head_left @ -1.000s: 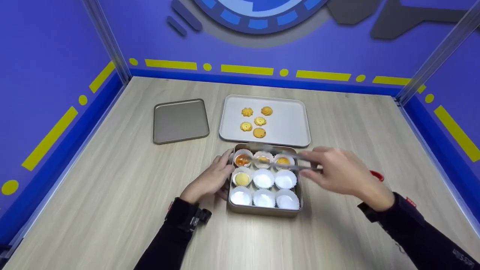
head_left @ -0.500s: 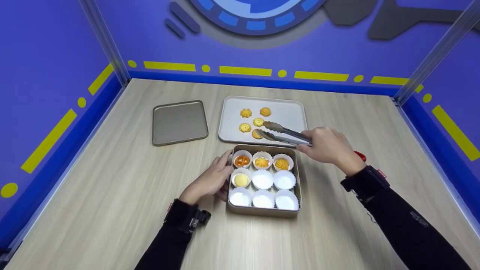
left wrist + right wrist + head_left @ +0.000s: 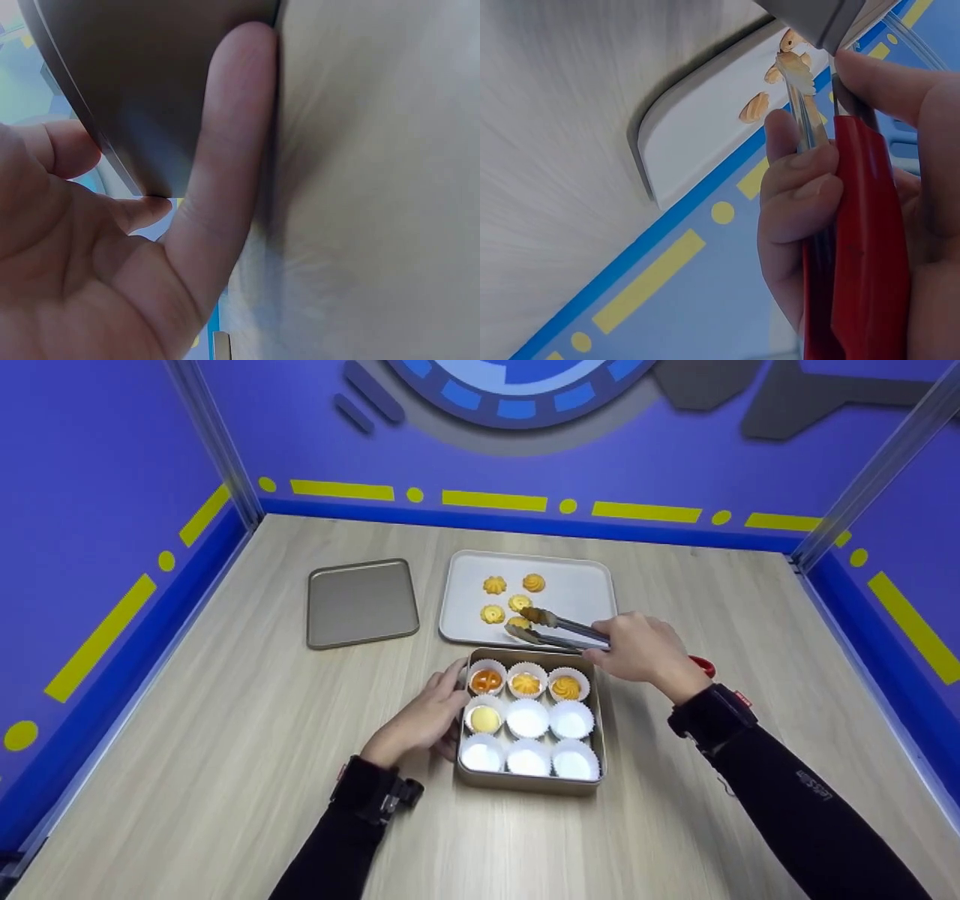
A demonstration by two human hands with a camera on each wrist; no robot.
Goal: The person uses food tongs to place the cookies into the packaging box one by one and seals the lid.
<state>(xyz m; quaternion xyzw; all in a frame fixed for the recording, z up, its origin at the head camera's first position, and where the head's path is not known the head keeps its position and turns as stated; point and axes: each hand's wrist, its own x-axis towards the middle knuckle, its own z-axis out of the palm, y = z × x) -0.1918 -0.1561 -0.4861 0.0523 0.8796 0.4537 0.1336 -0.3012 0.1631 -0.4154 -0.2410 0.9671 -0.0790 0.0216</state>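
My right hand (image 3: 641, 649) grips metal tongs (image 3: 574, 628) with red handles (image 3: 870, 232); their two tips lie around the front round cookie (image 3: 519, 622) on the white tray (image 3: 592, 585), which they partly cover. Several other cookies (image 3: 493, 614) lie beside it. My left hand (image 3: 424, 720) rests against the left side of the metal box (image 3: 525, 784), its fingers extended along the wall in the left wrist view (image 3: 217, 165). Inside the box are rows of white paper cups; the back row and the left middle cup (image 3: 485, 719) hold treats, the others nothing.
A flat grey-brown tray or lid (image 3: 363, 604) lies at the back left of the wooden table (image 3: 225, 750). Blue walls (image 3: 105, 457) with yellow marks stand at the back and both sides.
My right hand and the tongs have moved from over the box up to the white tray, then slightly left to the front cookie. The left hand has stayed at the box.
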